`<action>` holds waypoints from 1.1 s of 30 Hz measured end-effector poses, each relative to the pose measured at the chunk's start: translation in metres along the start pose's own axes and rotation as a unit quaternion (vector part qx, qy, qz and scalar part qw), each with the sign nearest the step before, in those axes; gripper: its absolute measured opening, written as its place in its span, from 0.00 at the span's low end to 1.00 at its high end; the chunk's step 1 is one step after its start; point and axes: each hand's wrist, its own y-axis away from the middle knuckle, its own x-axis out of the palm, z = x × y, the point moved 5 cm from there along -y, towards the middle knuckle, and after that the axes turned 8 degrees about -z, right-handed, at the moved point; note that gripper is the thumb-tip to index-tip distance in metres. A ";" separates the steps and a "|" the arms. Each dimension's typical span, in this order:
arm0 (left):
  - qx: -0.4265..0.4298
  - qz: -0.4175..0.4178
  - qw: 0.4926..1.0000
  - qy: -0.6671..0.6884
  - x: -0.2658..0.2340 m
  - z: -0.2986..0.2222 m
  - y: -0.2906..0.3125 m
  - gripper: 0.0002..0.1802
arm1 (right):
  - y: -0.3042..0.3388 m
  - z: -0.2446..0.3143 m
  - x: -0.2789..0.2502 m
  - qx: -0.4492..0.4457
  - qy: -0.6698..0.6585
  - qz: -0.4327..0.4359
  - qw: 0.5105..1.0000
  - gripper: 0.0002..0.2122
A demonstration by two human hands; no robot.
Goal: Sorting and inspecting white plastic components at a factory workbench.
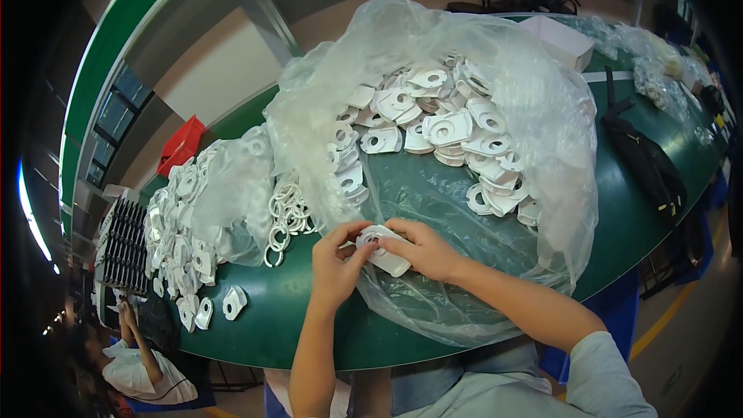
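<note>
Over the near edge of the green table, both my hands grip one white plastic part (pixel 392 264) with a round opening and a flat, tapered body. My left hand (pixel 331 265) pinches its left side, thumb near the round opening. On the other side my right hand (pixel 427 250) holds it, with the thumb across its top. Whether a separate ring sits in the opening is hard to tell. Just beyond, a large clear plastic bag (pixel 542 186) lies spread open, holding a pile of similar white parts (pixel 449 128). White rings (pixel 289 215) lie heaped left of the bag.
More white parts (pixel 182 217) are piled at the left, one loose part (pixel 234 303) nearer me. Beyond stand a red bin (pixel 183 145) and a black rack (pixel 124 246). A black bag (pixel 644 161) lies at right. Another person (pixel 147 368) works at far left.
</note>
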 end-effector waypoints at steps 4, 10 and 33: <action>0.095 0.055 0.994 -0.017 0.003 -0.002 -0.003 0.23 | 0.001 0.004 -0.005 0.053 -0.004 0.044 0.998 0.12; -0.001 0.067 0.998 0.022 -0.023 0.009 -0.004 0.19 | 0.000 0.002 0.006 0.008 0.049 0.053 0.997 0.16; 0.120 -0.294 0.948 -0.038 -0.222 -0.065 0.132 0.15 | -0.001 0.003 0.002 0.042 0.095 0.048 0.993 0.07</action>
